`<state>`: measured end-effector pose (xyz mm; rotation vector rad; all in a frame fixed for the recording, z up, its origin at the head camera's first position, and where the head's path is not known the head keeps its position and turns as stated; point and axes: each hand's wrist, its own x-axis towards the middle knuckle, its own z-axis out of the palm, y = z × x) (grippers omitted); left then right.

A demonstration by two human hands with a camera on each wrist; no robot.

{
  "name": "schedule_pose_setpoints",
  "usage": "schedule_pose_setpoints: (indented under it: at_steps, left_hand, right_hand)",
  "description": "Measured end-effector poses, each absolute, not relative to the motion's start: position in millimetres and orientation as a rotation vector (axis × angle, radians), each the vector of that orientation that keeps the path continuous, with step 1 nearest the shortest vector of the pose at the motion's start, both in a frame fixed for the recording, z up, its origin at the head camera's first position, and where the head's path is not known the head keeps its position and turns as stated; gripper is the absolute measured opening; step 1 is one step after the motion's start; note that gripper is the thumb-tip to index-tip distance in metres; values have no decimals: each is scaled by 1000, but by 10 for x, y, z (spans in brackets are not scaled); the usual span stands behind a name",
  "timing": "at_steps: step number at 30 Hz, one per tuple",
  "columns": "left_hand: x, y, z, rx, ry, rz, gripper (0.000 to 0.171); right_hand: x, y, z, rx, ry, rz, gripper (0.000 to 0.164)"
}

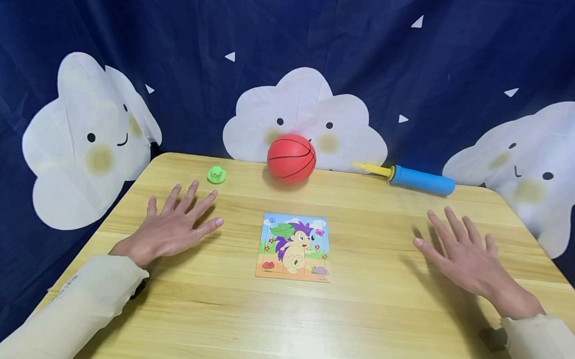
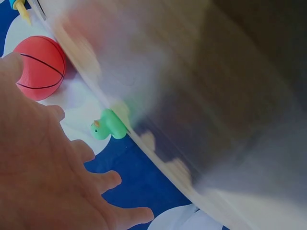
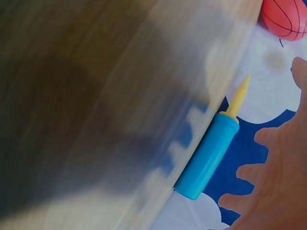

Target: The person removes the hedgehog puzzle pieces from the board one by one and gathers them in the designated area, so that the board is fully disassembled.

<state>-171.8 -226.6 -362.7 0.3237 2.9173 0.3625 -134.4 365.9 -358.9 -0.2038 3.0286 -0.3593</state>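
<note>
Palm down and fingers spread, my left hand [image 1: 172,228] hovers over the left of the table, nearest to a small green rubber duck [image 1: 216,175]. My right hand [image 1: 464,257] is likewise spread over the right side, holding nothing, with a blue hand pump [image 1: 422,181] with a yellow nozzle lying beyond it. Between the hands lies a square hedgehog jigsaw puzzle [image 1: 294,248]. Behind the puzzle stands a red ball [image 1: 291,159] with black basketball lines. The left wrist view shows the duck [image 2: 109,124] past the fingers; the right wrist view shows the pump [image 3: 208,155].
The light wooden table [image 1: 204,315] has rounded far corners. A dark blue curtain [image 1: 193,31] printed with white clouds and small triangles hangs right behind its far edge, close to the ball and pump.
</note>
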Motion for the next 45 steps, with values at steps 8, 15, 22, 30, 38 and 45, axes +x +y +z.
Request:
schedule_pose_setpoints:
  at_steps: [8,15,22,30,38,45]
  left_hand:
    - [-1703,-2295,-3629,333,2906,362,88]
    - [-1721,-2261,-3640,437,2916,374,82]
    - [-1795,-2097,-3603,590,2912,397,78]
    - [-1853,-1836,-3569,755,2839,444,76]
    - [-1880,-1520,-3551,904,2759,411,76]
    - [-1855,-1233,-3558,1013,2625,337,71]
  right_hand:
    - [-1383,3653,-3614,-235,3077,-340,88]
    - [-1424,3618,-3616,-317,3211,-329,85]
    - [-1538,3493,-3561,-507,3328,-429,82]
    - [-1653,3143,-3518,-634,3259,-606,74]
    - [-1771,2728,-3495,-604,3102,-735,66]
    - [-1877,2307,-3543,-649,2933,-807,65]
